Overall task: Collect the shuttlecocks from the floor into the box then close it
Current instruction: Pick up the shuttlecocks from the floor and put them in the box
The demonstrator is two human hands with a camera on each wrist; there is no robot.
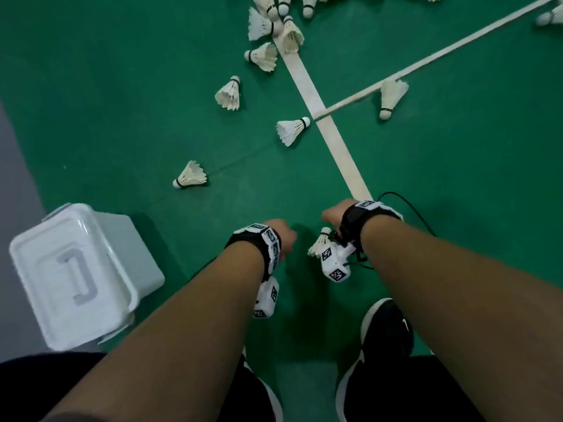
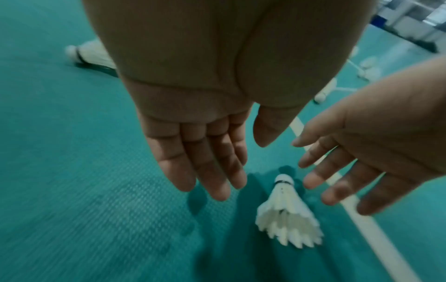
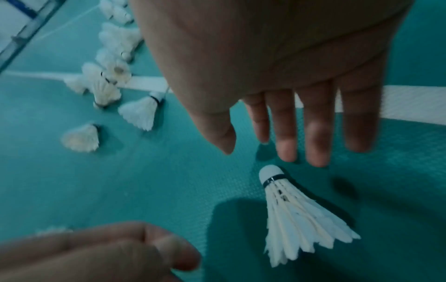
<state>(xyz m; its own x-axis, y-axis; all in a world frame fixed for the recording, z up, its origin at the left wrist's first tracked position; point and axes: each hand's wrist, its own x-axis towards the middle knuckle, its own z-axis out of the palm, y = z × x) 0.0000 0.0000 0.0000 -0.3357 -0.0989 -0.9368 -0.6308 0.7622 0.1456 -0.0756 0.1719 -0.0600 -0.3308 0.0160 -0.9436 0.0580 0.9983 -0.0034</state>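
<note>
Below, by label.
Nearest shuttlecock (image 2: pixel 288 215): lying on its side on the green floor (image 1: pixel 122 117) between the two hands, cork end pointing away from the person, feather skirt toward the shoes; touched by neither hand.
Right hand (image 3: pixel 277 80): poised just above the cork, fingers (image 3: pixel 316 145) straight and spread, grip wide and holding nothing.
Left hand (image 2: pixel 193 118): just beside the shuttlecock on its left, fingers straight and close together in its own wrist view, grip holding nothing; looks more curled in the blurred right wrist view, so the exact bend is hard to judge.
Other shuttlecocks: one alone (image 1: pixel 190 176) farther out on the left, one (image 1: pixel 292 130) by the white line (image 1: pixel 338 141), a cluster (image 1: pixel 274 22) at the top edge.
Box (image 1: pixel 79 275): white, lid on with its handle showing, standing on the floor well to the left of the left forearm.
Shoes (image 1: pixel 387 327): black, at the lower edge.
</note>
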